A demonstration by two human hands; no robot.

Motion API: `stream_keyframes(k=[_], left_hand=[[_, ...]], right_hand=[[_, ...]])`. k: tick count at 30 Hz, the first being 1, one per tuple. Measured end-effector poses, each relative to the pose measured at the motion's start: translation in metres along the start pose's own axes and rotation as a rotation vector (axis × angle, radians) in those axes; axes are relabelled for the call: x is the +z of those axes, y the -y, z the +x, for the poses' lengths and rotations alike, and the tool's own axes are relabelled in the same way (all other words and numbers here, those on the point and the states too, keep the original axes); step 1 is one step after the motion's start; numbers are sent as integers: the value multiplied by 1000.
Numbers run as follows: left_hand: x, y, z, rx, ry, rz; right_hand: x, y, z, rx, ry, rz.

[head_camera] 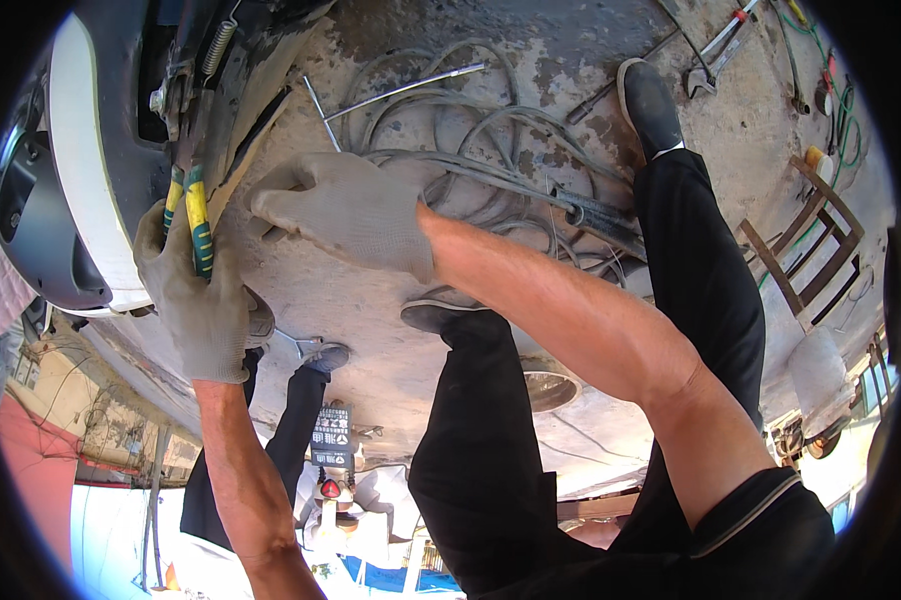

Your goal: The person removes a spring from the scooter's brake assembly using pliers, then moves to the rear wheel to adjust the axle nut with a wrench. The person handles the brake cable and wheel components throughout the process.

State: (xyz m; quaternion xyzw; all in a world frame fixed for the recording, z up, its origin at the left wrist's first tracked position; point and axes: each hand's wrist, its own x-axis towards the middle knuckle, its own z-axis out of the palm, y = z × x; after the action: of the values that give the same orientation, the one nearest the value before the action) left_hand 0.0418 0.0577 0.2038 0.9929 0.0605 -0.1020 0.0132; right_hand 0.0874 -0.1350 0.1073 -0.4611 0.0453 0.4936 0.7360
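My left hand [195, 300], in a grey knit glove, grips pliers [198, 217] by their yellow and green handles. The jaws of the pliers point up to a dark metal bracket with a bolt [156, 100] on the underside of a scooter. Near that bracket hangs a coil spring [220, 46]. My right hand [338, 210], gloved the same way, is to the right of the pliers, over the concrete floor, with its fingers curled and thumb drawn in. Whether it pinches something small cannot be made out. The scooter's white body panel [83, 165] stands beside my left hand.
Beyond my right hand lie a metal T-handle wrench [398, 94] and a coiled hose [488, 112]. An adjustable wrench [702, 75] is at the upper right, a rusty metal frame [810, 240] at the right. Another person's legs [289, 420] are at the lower left.
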Motion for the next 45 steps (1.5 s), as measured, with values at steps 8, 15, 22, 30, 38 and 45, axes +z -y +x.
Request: stream_keyframes(k=[8, 15, 22, 30, 38, 45], left_hand=[[14, -2, 1, 36, -70, -90], [20, 0, 5, -17, -109, -51], [16, -5, 1, -130, -117, -228], [-9, 14, -5, -199, 54, -340], [-35, 12, 7, -160, 270, -204], [-36, 8, 7, -146, 282, -292]], right_hand=[[25, -20, 46, -253, 159, 180], [38, 2, 64, -172, 115, 158], [56, 19, 66, -93, -141, -200], [45, 42, 53, -21, -83, -176], [49, 35, 58, -46, -109, -106], [60, 29, 63, 13, -111, 21]])
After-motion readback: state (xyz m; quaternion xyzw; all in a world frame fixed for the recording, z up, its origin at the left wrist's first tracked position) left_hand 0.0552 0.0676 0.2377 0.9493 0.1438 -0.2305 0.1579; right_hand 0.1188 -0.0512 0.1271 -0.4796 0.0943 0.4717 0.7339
